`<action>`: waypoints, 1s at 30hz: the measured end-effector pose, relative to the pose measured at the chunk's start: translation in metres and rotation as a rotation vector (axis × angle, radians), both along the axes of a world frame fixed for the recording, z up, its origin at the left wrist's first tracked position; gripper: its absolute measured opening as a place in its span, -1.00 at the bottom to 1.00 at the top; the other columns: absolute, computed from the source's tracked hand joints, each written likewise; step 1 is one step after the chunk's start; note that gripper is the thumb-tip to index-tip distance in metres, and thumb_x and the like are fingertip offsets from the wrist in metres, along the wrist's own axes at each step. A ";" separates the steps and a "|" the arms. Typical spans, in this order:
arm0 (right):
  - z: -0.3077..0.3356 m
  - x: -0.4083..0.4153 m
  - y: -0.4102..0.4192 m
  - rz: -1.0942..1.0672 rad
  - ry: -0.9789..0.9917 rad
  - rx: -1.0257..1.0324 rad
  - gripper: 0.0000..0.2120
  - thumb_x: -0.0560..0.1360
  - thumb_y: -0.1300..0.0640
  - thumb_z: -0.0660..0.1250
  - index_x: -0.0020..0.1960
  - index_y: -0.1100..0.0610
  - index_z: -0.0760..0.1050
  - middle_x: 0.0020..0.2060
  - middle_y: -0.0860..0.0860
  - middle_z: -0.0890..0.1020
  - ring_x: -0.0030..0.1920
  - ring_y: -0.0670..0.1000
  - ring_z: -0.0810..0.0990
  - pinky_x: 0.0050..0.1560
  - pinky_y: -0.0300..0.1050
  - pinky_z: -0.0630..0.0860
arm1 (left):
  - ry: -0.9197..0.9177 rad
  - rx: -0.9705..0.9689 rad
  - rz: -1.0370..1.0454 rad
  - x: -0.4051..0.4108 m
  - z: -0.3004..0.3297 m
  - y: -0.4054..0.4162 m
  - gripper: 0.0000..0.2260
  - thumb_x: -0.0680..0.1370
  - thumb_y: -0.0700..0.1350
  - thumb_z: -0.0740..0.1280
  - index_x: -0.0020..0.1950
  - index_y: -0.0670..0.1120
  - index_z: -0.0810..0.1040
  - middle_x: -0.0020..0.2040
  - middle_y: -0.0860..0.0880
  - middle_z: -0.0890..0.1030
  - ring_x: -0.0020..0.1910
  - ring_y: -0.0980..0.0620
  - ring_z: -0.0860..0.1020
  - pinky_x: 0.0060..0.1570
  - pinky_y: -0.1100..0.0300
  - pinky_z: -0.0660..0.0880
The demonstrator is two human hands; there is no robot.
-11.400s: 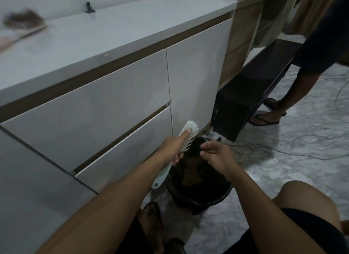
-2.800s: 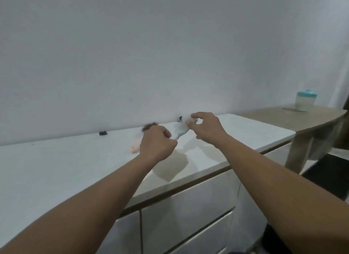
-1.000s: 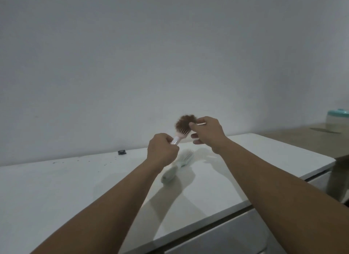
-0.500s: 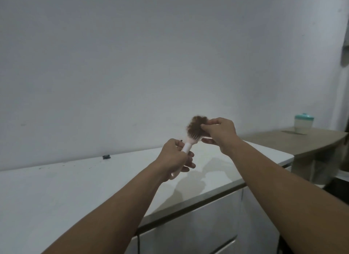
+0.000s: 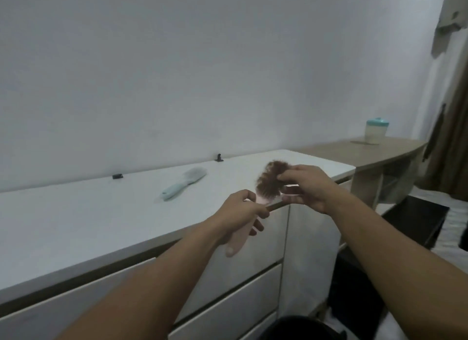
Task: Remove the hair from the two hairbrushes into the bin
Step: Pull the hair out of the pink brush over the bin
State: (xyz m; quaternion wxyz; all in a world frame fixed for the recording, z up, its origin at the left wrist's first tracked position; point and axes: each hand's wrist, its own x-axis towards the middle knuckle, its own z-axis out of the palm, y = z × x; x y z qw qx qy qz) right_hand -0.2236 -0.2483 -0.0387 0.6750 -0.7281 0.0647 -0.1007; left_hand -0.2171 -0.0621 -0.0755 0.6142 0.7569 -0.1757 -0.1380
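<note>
Holding pink brush [image 5: 236, 241] in left hand [image 5: 241, 213], fingers curled round the handle; handle end sticks out below the hand, brush head up and to the right, w/ a brown hair clump [image 5: 271, 180] matted on it. Right hand [image 5: 307, 188] sits just right of the brush head, thumb + fingertips pinching the top of the hair. Both hands are in mid-air above the front edge of the white surface [image 5: 76, 223], close together, w/ brush head between them.

Blue brush [image 5: 184, 184] lies flat on the surface, well left of and behind the hands, near the wall, handle toward cam-left; no hair seen on it, though it's blurry. Bin [image 5: 298, 327] shows as a dark rim at bottom of frame, on the floor in front of the drawers [image 5: 228, 304], below the hands.

Also: 2 small black bits on the surface by the wall, and a teal-lid jar [image 5: 376, 131] on the wood desk [image 5: 367, 155] far right.
</note>
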 end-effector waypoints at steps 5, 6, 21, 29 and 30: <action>-0.048 -0.016 -0.011 -0.020 0.052 -0.011 -0.80 0.50 0.31 0.30 0.12 0.24 0.53 -0.08 0.20 0.63 -0.10 0.13 0.63 -0.15 0.01 0.63 | 0.115 -0.039 -0.038 -0.010 -0.039 -0.019 -0.73 0.54 0.03 0.32 0.08 -0.14 0.56 -0.17 -0.19 0.60 -0.40 -0.10 0.57 -0.34 0.13 0.48; -0.058 -0.018 -0.012 -0.012 0.062 0.015 -0.78 0.50 0.32 0.28 0.13 0.22 0.53 -0.05 0.20 0.63 -0.08 0.15 0.63 -0.13 0.03 0.62 | 0.126 -0.039 -0.036 -0.011 -0.047 -0.022 -0.67 0.53 0.08 0.33 0.12 -0.15 0.57 -0.19 -0.18 0.60 -0.43 -0.09 0.57 -0.37 0.15 0.49; -0.214 -0.060 -0.052 -0.167 0.102 0.006 -0.57 0.44 0.27 0.47 0.28 0.12 0.49 0.10 0.12 0.65 0.00 0.11 0.70 -0.18 -0.04 0.65 | 0.219 0.089 0.114 -0.029 -0.188 -0.075 -0.76 0.47 0.02 0.31 -0.22 -0.15 0.55 -0.44 -0.13 0.55 -0.65 -0.03 0.39 -0.61 0.29 0.25; -0.269 -0.081 -0.059 -0.326 0.157 -0.066 -0.90 0.43 0.31 0.47 -0.10 0.16 0.61 -0.12 0.20 0.66 -0.15 0.16 0.71 -0.23 -0.07 0.68 | 0.413 0.211 0.021 -0.051 -0.231 -0.093 -0.75 0.52 0.00 0.25 -0.22 -0.15 0.54 -0.46 -0.13 0.50 -0.64 -0.02 0.42 -0.57 0.29 0.33; -0.271 -0.082 -0.061 -0.319 0.170 -0.084 -0.92 0.44 0.30 0.46 -0.08 0.19 0.63 -0.14 0.20 0.67 -0.15 0.16 0.71 -0.23 -0.08 0.67 | 0.454 0.195 0.021 -0.052 -0.234 -0.093 -0.72 0.53 0.02 0.25 -0.22 -0.17 0.55 -0.46 -0.14 0.50 -0.63 -0.03 0.43 -0.55 0.27 0.34</action>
